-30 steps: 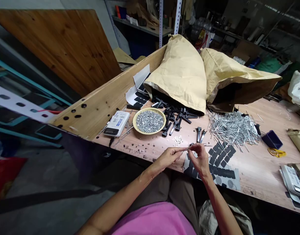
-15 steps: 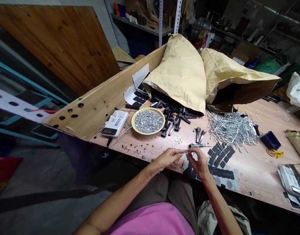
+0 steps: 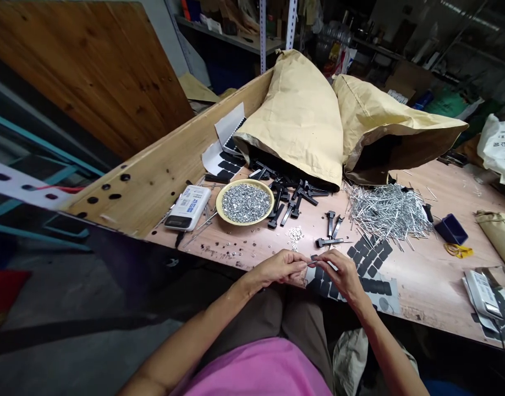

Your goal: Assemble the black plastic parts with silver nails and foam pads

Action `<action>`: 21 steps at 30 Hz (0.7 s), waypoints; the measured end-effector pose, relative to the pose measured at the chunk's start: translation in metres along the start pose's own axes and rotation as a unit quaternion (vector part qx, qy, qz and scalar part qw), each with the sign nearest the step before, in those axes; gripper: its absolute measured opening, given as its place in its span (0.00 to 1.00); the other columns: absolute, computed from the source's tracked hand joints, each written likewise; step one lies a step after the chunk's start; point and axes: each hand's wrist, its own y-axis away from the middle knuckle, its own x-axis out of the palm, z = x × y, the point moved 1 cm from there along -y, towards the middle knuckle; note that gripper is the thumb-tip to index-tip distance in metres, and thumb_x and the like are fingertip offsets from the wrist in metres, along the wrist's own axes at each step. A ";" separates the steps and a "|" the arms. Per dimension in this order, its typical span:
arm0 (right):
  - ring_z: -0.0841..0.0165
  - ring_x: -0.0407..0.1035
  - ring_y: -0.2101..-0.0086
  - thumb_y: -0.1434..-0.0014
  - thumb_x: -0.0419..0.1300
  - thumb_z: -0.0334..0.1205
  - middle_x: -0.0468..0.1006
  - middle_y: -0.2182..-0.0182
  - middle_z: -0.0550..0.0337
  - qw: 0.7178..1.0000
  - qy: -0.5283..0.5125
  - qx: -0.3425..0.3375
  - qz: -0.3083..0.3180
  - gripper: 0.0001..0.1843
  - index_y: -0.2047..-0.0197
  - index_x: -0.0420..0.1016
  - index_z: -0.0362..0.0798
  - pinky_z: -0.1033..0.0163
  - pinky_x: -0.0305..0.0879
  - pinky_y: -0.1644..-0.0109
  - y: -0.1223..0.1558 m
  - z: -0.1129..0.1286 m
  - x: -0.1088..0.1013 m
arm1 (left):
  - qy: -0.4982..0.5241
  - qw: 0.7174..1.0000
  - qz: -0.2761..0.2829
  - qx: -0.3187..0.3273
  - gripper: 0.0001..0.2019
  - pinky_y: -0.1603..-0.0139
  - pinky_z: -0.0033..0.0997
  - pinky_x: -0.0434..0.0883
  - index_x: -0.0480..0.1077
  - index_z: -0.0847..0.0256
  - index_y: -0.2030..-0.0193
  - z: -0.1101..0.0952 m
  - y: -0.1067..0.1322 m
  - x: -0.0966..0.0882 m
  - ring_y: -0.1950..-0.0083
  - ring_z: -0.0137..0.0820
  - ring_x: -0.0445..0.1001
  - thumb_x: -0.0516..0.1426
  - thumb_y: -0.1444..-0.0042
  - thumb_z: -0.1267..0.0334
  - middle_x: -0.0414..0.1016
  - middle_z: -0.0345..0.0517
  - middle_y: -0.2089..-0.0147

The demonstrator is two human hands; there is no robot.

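My left hand [image 3: 279, 268] and my right hand [image 3: 339, 273] meet fingertip to fingertip at the near edge of the wooden table [image 3: 426, 286]. Both are pinched on a small dark part with a thin metal pin [image 3: 312, 259] between them. They hover over a grey sheet of black adhesive pads [image 3: 370, 280]. Just beyond the fingers lies a black plastic piece [image 3: 329, 241] and a little heap of tiny silver bits [image 3: 294, 235].
A yellow bowl of small silver parts [image 3: 245, 202], a white device [image 3: 188, 207], a pile of metal pins [image 3: 387, 212] and loose black plastic pieces [image 3: 291, 198] lie behind. Two tan sacks [image 3: 302, 121] lie open at the back. A blue tray [image 3: 451, 229] sits right.
Both hands have drawn slightly nearer to the table's front edge, still pinching the small part. A black piece now lies on the table just beyond them.
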 end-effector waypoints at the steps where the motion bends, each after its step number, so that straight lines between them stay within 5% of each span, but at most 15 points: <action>1: 0.67 0.73 0.69 0.36 0.51 0.42 0.77 0.70 0.56 1.000 0.013 -0.005 -0.008 0.12 0.61 0.74 0.50 0.64 0.70 0.66 0.001 0.000 0.002 | -0.033 0.999 -0.028 0.030 0.23 0.82 0.20 0.51 0.74 0.69 0.55 0.001 -0.001 0.001 0.82 0.20 0.53 0.58 0.50 0.51 0.60 0.33 0.82; 4: 0.67 0.72 0.68 0.35 0.47 0.42 0.76 0.69 0.55 0.999 0.040 -0.003 -0.028 0.13 0.61 0.73 0.50 0.64 0.70 0.65 0.005 -0.002 0.008 | -0.152 0.974 -0.118 0.119 0.14 0.70 0.25 0.64 0.76 0.66 0.59 0.003 -0.001 0.007 0.71 0.28 0.67 0.54 0.45 0.60 0.72 0.43 0.74; 7: 0.66 0.71 0.67 0.34 0.46 0.42 0.74 0.69 0.55 0.998 0.054 0.014 -0.039 0.13 0.60 0.71 0.50 0.63 0.69 0.64 0.006 -0.002 0.012 | -0.254 0.935 -0.180 0.171 0.13 0.58 0.29 0.67 0.76 0.61 0.57 0.005 0.001 0.014 0.60 0.34 0.72 0.53 0.45 0.67 0.77 0.49 0.62; 11: 0.67 0.70 0.68 0.34 0.46 0.40 0.73 0.70 0.56 0.997 0.059 0.019 -0.051 0.12 0.60 0.69 0.50 0.63 0.69 0.65 0.007 0.000 0.010 | -0.271 0.920 -0.208 0.191 0.13 0.61 0.28 0.67 0.75 0.59 0.55 0.008 0.001 0.019 0.60 0.34 0.72 0.54 0.45 0.66 0.76 0.50 0.61; 14: 0.67 0.71 0.67 0.35 0.47 0.38 0.74 0.69 0.56 0.998 0.045 -0.004 -0.037 0.11 0.60 0.70 0.50 0.63 0.69 0.64 0.007 0.002 0.004 | -0.175 0.959 -0.159 0.159 0.14 0.73 0.25 0.63 0.76 0.64 0.57 0.010 -0.001 0.017 0.73 0.28 0.66 0.54 0.45 0.59 0.71 0.44 0.73; 17: 0.67 0.72 0.65 0.35 0.48 0.37 0.76 0.68 0.56 0.999 0.020 -0.026 -0.013 0.10 0.59 0.70 0.51 0.63 0.69 0.63 0.006 0.004 -0.002 | -0.036 0.995 -0.055 0.069 0.24 0.82 0.21 0.50 0.74 0.69 0.55 0.008 -0.002 0.013 0.83 0.19 0.51 0.57 0.49 0.48 0.54 0.31 0.83; 21: 0.68 0.72 0.67 0.35 0.48 0.38 0.76 0.70 0.57 1.000 -0.013 -0.019 0.013 0.11 0.61 0.71 0.50 0.64 0.69 0.64 0.005 0.007 -0.008 | 0.067 0.997 0.033 -0.023 0.32 0.84 0.20 0.40 0.72 0.69 0.53 0.002 0.001 0.008 0.85 0.15 0.44 0.63 0.59 0.44 0.54 0.28 0.83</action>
